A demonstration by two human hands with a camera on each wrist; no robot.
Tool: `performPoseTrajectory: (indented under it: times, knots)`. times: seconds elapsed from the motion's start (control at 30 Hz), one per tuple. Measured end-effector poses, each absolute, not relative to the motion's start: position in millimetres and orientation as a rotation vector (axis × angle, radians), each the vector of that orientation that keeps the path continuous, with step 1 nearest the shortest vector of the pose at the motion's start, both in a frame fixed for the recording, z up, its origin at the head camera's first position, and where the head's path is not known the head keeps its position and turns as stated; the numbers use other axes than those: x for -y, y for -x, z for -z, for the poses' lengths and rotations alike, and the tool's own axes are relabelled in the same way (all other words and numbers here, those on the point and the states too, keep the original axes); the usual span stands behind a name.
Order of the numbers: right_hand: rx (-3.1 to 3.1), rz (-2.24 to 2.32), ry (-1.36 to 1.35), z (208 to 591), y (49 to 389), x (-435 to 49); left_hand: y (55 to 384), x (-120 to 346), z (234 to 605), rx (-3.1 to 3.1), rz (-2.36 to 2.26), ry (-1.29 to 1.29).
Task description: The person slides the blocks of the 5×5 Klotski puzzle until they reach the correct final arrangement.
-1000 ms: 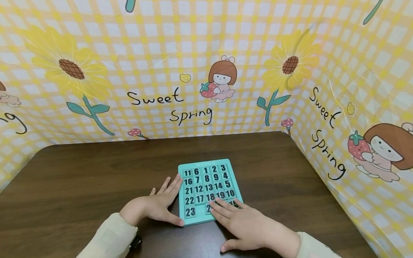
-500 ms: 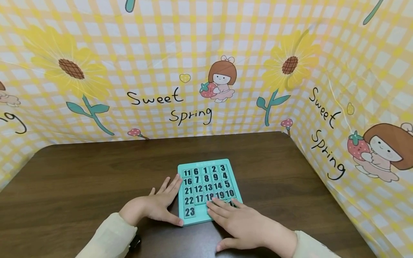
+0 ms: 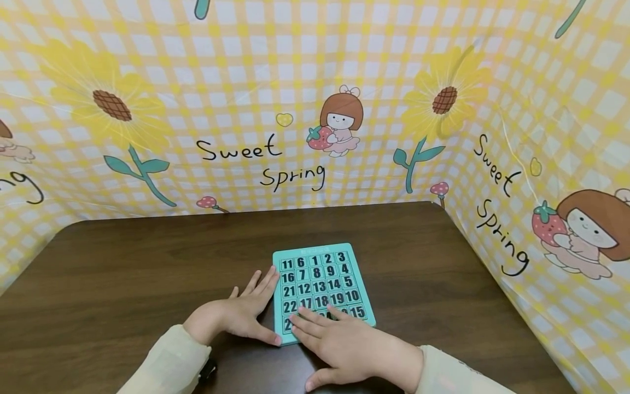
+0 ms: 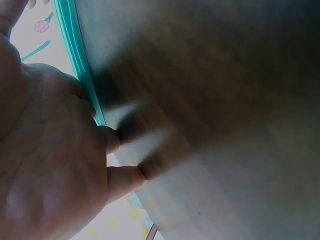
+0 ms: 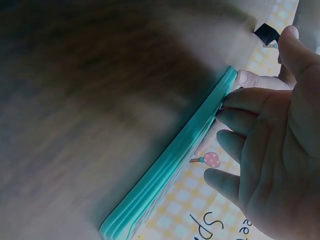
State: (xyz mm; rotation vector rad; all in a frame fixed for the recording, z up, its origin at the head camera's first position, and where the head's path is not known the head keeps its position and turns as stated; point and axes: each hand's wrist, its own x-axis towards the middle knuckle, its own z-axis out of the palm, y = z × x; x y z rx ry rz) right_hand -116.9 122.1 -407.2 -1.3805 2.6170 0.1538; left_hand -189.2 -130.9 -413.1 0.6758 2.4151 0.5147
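Head, board: The blue-green board (image 3: 337,248) lies flat on the brown table (image 3: 162,257), a bit right of the middle. Its far edge is well apart from the checked cloth (image 3: 236,109).
Head, tiles: Number tiles (image 3: 319,286) sit in rows inside the rim. The far row reads 11, 6, 1, 2, 3. The near row is partly hidden, with 15 showing at its right end.
Head, left hand: The left hand (image 3: 248,314) is wide, with its fingers straight and fanned. Fingertips touch the board's left edge; the thumb is at the near left corner.
Head, right hand: The right hand (image 3: 342,342) is wide too. Its straight fingers lie over the near row, and its thumb sticks out past the near edge.
Head, room: Brown wood stretches past the board's far, left and right edges.
Left wrist, edge: The board's side is a thin slanting strip beside the left hand. Blurry table fills the right part.
Right wrist, edge: The board's thick side slants up to the left thumb. The right hand's fingers are spread apart beside it.
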Motion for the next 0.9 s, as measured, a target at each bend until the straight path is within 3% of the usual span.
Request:
performPoseTrajectory:
  times: [0.9]
  knots:
    - [-2.667,-0.106,1.294,405.1,110.9,-151.9,189.6,128.1,412.2,-2.412,-0.505,-0.647]
